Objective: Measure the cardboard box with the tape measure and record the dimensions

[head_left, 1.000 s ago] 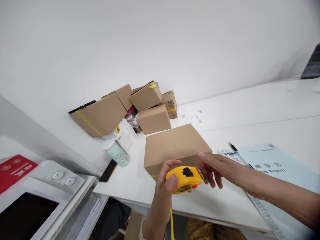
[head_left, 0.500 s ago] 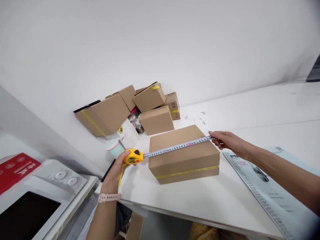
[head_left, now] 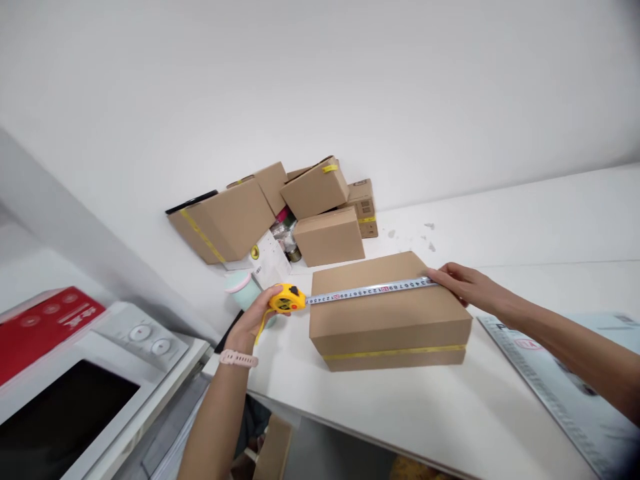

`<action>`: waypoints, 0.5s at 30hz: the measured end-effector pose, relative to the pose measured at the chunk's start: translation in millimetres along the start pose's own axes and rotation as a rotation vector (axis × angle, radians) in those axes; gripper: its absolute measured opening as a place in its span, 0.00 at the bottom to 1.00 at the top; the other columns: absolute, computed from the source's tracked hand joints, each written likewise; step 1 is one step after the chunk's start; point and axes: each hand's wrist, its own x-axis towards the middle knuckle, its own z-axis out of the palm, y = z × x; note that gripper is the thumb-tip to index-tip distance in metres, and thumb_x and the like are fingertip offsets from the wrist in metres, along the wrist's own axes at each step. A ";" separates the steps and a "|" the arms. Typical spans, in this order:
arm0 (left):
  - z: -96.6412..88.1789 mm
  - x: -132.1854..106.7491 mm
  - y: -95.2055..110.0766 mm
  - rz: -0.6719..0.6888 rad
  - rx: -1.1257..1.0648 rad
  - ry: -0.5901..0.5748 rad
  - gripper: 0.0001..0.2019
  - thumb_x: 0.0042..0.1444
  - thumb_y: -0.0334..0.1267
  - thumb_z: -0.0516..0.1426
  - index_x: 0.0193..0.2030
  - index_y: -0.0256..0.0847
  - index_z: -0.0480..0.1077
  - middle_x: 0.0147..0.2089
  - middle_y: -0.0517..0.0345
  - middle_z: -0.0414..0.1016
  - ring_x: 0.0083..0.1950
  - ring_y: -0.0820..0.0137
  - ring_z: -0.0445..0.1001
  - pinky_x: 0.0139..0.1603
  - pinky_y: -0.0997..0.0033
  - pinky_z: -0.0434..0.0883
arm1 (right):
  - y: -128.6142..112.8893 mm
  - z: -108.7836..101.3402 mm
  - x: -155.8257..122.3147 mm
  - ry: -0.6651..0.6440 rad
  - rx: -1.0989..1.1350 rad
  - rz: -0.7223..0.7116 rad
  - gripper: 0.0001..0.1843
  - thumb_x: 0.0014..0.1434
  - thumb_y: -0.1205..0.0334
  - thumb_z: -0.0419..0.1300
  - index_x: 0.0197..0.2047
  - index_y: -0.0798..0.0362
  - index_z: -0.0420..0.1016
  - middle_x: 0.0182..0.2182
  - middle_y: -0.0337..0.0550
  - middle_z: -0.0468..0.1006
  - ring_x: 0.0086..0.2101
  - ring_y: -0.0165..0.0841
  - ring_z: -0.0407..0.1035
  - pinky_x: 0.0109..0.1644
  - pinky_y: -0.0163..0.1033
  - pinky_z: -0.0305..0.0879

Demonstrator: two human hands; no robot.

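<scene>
A flat brown cardboard box (head_left: pixel 387 320) with yellow tape lies on the white table (head_left: pixel 450 400). My left hand (head_left: pixel 255 320) grips a yellow tape measure case (head_left: pixel 286 298) at the box's left edge. The silver blade (head_left: pixel 370 291) runs across the box top. My right hand (head_left: pixel 457 283) pinches the blade's end down at the box's right edge.
A pile of smaller cardboard boxes (head_left: pixel 280 210) leans on the wall behind. A mint cup (head_left: pixel 240 288) stands by my left hand. A white appliance (head_left: pixel 90 387) with a red card (head_left: pixel 40 327) sits at the left. A pale printed sheet (head_left: pixel 565 373) lies at the right.
The tape measure went from held in front of the box to stretched across its top, my hands moving apart to the two edges. In the last half second the view shifted slightly.
</scene>
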 end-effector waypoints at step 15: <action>0.1 8.7 -10.3 0.038 0.037 -0.093 0.19 0.53 0.49 0.62 0.42 0.35 0.79 0.43 0.44 0.83 0.40 0.59 0.79 0.33 0.68 0.74 | 7.8 6.8 7.7 -0.083 -0.012 0.064 0.35 0.57 0.24 0.53 0.38 0.49 0.78 0.40 0.54 0.84 0.39 0.49 0.76 0.35 0.46 0.69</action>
